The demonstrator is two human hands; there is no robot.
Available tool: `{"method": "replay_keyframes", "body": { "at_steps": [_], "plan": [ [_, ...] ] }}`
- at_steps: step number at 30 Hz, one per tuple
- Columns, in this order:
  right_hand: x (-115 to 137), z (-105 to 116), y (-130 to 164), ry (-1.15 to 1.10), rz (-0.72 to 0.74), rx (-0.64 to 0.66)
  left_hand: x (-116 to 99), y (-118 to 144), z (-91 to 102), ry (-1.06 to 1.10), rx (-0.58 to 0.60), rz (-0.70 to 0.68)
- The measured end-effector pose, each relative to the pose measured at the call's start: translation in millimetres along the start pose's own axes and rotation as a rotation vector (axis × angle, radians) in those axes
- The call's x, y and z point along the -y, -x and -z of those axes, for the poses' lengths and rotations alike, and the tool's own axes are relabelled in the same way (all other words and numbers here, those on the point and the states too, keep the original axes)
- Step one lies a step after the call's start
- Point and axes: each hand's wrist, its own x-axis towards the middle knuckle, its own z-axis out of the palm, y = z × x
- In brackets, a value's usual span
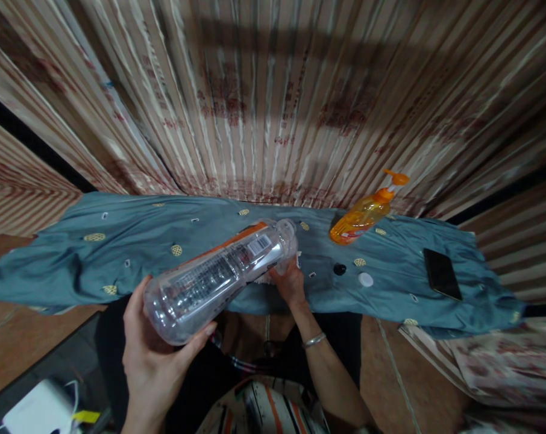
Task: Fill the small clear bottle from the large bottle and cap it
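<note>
My left hand grips the base of a large clear plastic bottle with an orange and white label, held tilted so its open neck points away toward the blue cloth. My right hand is at the bottle's neck, fingers curled around something pale under the mouth; what it is cannot be made out. A bracelet sits on that wrist. A white cap and a small black cap lie on the cloth just right of my right hand.
An orange pump soap bottle stands at the back right of the cloth. A black phone lies flat near the right end. A striped curtain hangs behind. A white device sits on the floor at lower left.
</note>
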Motion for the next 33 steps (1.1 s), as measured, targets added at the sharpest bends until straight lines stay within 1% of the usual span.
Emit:
{"method": "replay_keyframes", "body": {
  "at_steps": [3, 9, 17, 22, 25, 29, 33],
  "plan": [
    [1.7, 2.4, 0.4, 0.014, -0.016, 0.022, -1.1, 0.9, 0.1, -0.004, 0.003, 0.0],
    [-4.8, -2.7, 0.5, -0.015, 0.023, -0.014, -2.7, 0.0, 0.0, -0.036, 0.014, -0.091],
    [-5.5, -4.3, 0.2, 0.002, 0.019, -0.017, -2.8, -1.0, 0.2, -0.012, 0.024, -0.076],
    [-3.4, -3.2, -0.2, 0.012, 0.011, -0.003, 4.1, -2.0, 2.4, -0.03, 0.034, -0.181],
    [-2.1, -3.1, -0.3, 0.019, -0.003, -0.007, 4.7, -3.0, 2.2, -0.028, 0.051, -0.21],
    [-1.1, -2.9, 0.6, -0.001, -0.014, -0.015, -1.4, -2.2, -0.9, -0.009, 0.047, -0.17],
    [-2.3, -3.5, 1.5, -0.035, -0.001, -0.016, -10.8, 0.4, -4.6, 0.003, -0.006, -0.066]
  ]
}}
